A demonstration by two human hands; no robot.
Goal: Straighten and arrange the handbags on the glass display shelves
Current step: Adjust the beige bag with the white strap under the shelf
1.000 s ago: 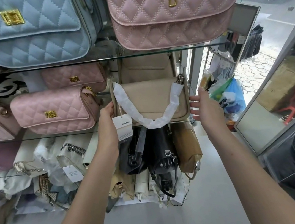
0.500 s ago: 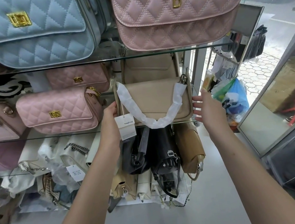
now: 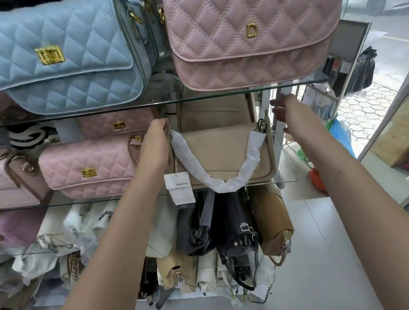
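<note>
Two tan bags sit on the middle glass shelf (image 3: 101, 200), the front bag (image 3: 226, 154) and the back bag (image 3: 213, 112) right behind it. The front bag stands near the shelf's front edge. Its paper-wrapped strap (image 3: 217, 185) and tag (image 3: 179, 187) hang over that edge.

The left hand (image 3: 156, 137) is at the front bag's top left corner. Its fingers (image 3: 162, 122) are bent there, but I cannot tell if they hold anything. The right hand (image 3: 287, 112) is beside the bag's right end. It looks blurry, with loose fingers that hold nothing.

I think a bump or a hard pull could slide the front bag off the shelf, down onto the black bags (image 3: 233, 228). An arm could also catch the hanging strap and drag the bag down. The left arm is close to the pink bag (image 3: 89, 169) and could knock it crooked.
</note>
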